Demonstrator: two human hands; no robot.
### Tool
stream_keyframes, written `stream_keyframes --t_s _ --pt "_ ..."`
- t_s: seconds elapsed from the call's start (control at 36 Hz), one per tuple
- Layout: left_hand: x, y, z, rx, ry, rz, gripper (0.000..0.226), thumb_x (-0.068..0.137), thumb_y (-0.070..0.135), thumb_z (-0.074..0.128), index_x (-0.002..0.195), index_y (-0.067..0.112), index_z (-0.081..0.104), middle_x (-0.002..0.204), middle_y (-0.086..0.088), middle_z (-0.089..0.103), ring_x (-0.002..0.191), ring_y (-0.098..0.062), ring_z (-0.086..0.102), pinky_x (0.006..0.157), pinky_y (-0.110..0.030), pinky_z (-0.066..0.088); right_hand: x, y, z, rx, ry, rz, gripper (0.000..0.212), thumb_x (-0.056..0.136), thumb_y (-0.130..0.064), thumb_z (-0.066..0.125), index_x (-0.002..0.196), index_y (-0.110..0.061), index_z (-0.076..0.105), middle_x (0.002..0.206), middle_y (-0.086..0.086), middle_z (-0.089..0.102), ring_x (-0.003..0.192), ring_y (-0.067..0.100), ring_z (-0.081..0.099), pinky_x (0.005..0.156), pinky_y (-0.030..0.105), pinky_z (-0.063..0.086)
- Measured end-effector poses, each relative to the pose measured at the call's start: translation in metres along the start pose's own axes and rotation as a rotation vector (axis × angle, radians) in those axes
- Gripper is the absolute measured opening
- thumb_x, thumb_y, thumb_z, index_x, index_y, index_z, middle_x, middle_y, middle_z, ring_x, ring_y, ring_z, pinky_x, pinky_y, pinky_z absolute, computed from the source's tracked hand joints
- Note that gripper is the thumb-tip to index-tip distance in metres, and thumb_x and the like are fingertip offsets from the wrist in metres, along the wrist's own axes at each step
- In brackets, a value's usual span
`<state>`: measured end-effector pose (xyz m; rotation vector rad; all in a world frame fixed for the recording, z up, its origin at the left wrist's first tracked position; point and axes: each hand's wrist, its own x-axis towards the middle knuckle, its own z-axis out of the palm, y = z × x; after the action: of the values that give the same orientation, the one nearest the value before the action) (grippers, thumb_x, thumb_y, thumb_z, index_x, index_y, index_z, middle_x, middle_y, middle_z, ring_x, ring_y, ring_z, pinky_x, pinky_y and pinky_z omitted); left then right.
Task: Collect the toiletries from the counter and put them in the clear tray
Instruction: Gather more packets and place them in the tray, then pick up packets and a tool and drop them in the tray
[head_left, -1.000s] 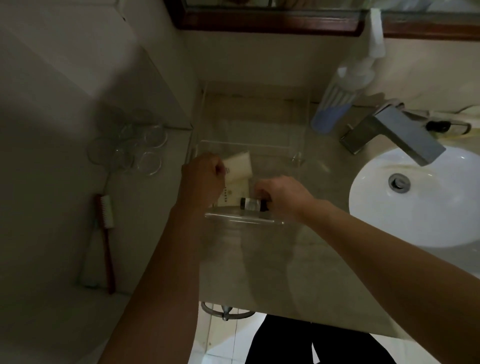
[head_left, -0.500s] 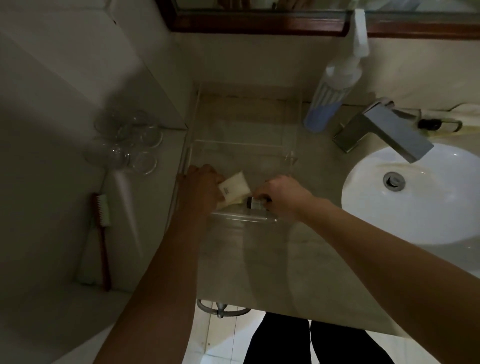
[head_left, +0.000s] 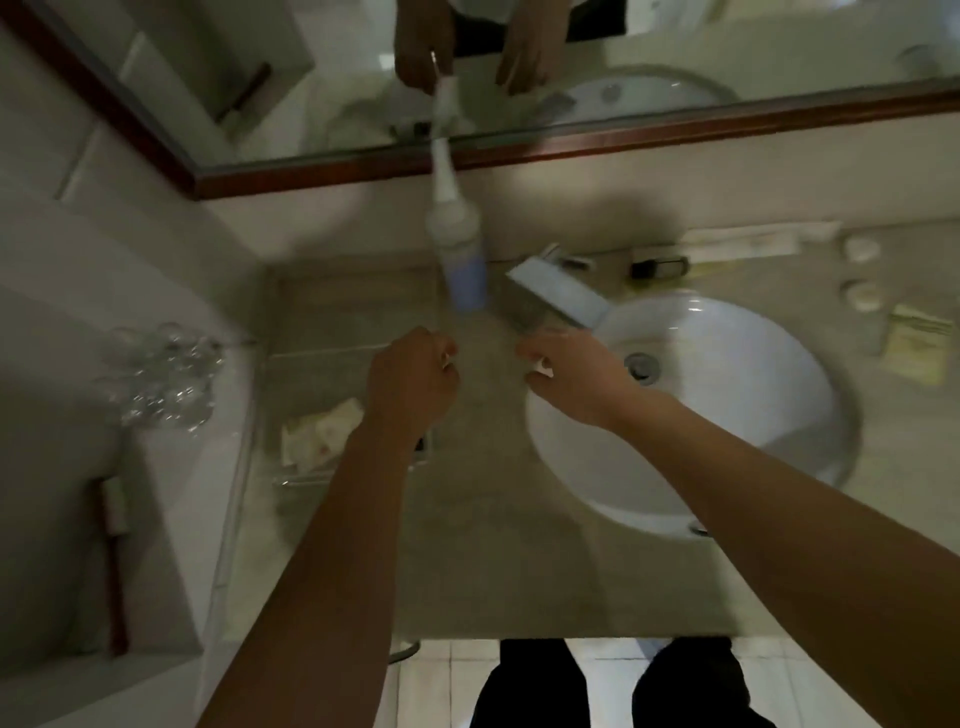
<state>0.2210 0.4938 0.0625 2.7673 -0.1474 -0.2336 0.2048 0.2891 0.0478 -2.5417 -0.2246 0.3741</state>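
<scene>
Lying in clear tray (head_left: 270, 364): crumpled pale sachets (head_left: 319, 428).

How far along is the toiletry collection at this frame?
Partly done. Pale packets already lie in the clear tray. Both the left hand and right hand hover above the counter; the blur hides whether they hold anything. Left to collect beyond the sink: the small dark bottle, two round white items, yellow packets and a long white packet.
</scene>
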Motion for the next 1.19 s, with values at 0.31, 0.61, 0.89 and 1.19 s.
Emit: stream_keyframes --t_s 0.31,0.61,0.89,1.19 --pt "-0.002 0.295 0.083 -0.113 -0.004 0.243 0.019 0.089 0.020 0.058 0.107 0.021 0.065 0.109 0.000 0.064 0.101 -0.020 0.060 0.088 -0.031 0.047 -0.143 0.218 -0.149 0.134 0.252 0.215 0.029 0.088 -0.023 0.058 0.117 -0.024 0.058 0.102 -0.006 0.057 0.093 0.017 0.057 0.085 0.034 0.048" --pt "-0.010 0.520 0.217 -0.125 -0.269 0.361 0.027 0.086 0.022 0.060 0.113 0.025 0.065 0.116 0.000 0.061 0.108 -0.022 0.060 0.093 -0.037 0.050 -0.291 0.435 -0.214 0.190 0.419 0.672 0.042 0.087 -0.022 0.059 0.128 -0.019 0.052 0.125 0.010 0.054 0.110 0.029 0.056 0.092 0.042 0.048" --pt "0.003 0.571 0.314 -0.048 -0.308 0.302 0.035 0.084 0.021 0.063 0.119 0.023 0.064 0.124 -0.005 0.060 0.110 -0.028 0.060 0.093 -0.043 0.051 -0.333 0.531 -0.168 0.122 0.368 0.948 0.058 0.089 -0.041 0.055 0.142 -0.034 0.034 0.154 0.012 0.025 0.139 0.037 0.024 0.109 0.054 0.030" --pt "0.021 0.577 0.347 0.016 -0.213 0.274 0.032 0.081 0.027 0.065 0.113 0.025 0.069 0.126 0.000 0.057 0.113 -0.033 0.050 0.093 -0.047 0.046 -0.314 0.557 -0.148 -0.033 0.592 0.931 0.031 0.085 -0.035 0.054 0.114 -0.025 0.053 0.110 0.008 0.054 0.104 0.033 0.047 0.086 0.042 0.037"
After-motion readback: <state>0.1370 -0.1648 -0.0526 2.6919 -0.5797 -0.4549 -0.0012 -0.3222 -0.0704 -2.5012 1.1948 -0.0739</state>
